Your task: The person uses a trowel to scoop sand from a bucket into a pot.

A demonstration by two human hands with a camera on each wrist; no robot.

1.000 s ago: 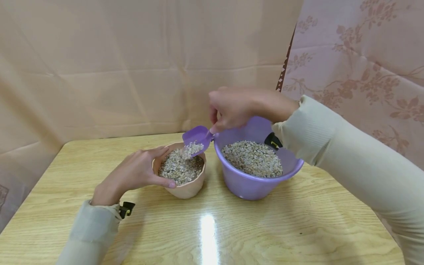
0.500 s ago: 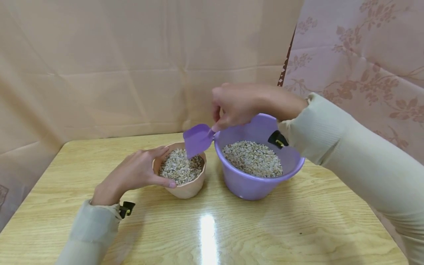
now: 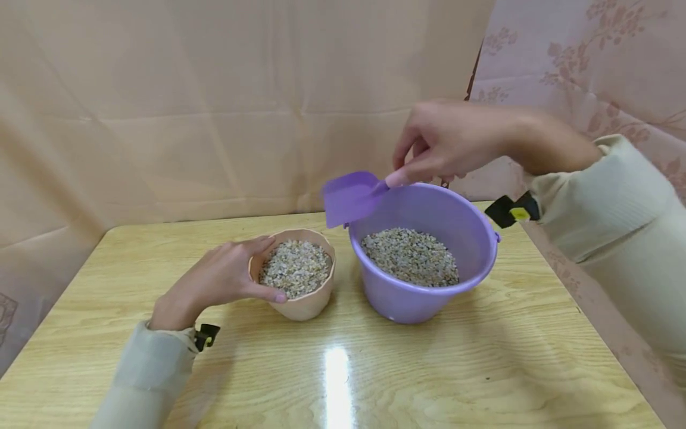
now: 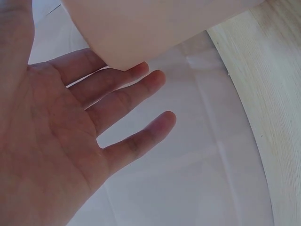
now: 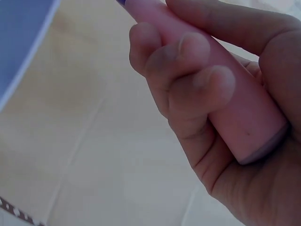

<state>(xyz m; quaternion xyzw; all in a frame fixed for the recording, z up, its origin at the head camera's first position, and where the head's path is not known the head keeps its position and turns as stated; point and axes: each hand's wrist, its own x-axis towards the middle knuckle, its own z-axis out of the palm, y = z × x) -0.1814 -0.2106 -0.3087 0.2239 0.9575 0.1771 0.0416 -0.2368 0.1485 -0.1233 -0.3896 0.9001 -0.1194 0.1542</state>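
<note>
My left hand (image 3: pixel 220 279) spans a peach flower pot (image 3: pixel 302 310), thumb on the near rim and index finger on the far side. Pale gravel (image 3: pixel 295 269) fills the pot to a little below its rim. In the left wrist view the other fingers (image 4: pixel 127 103) spread beside and under the pot wall. With my right hand (image 3: pixel 452 143) I grip a small purple shovel (image 3: pixel 351 199) by its pink handle (image 5: pixel 240 117). Its blade is raised over the left rim of a purple bucket (image 3: pixel 412 307), and no gravel shows on it. More gravel (image 3: pixel 409 259) lies inside the bucket.
Pot and bucket stand side by side on a wood-grain table (image 3: pixel 257 381), with a narrow gap between them. Beige cloth (image 3: pixel 187 119) hangs behind the table, and a pink flowered cloth (image 3: pixel 579 89) hangs at the right.
The last gravel has slid off the shovel into the pot. My right hand has lifted the shovel up and right, from over the pot to the bucket's rim. The left hand stays put.
</note>
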